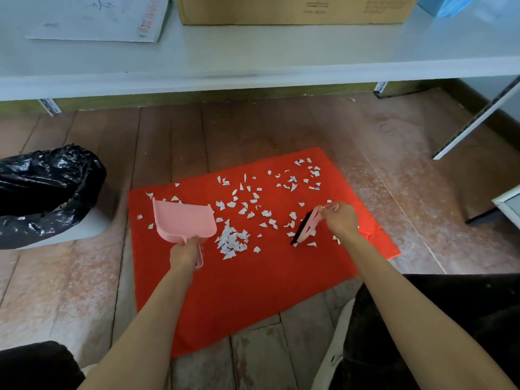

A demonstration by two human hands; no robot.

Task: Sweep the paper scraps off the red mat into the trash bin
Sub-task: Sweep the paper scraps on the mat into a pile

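Left hand (184, 253) gripping empty pink dustpan (184, 222), black-lined trash bin (47, 192)

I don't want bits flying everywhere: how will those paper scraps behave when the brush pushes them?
The paper scraps look thin and very light, so they will likely slide and flutter easily. Some appear curled, so they may catch on the red mat. The heap beside the dustpan suggests they gather readily.

I see my left hand (184, 253) gripping a pink dustpan (184, 220) over the red mat (253, 291). My right hand (340, 218) holds a small brush (305, 228) among scattered paper scraps (233, 242); the trash bin (47, 192) sits to the left
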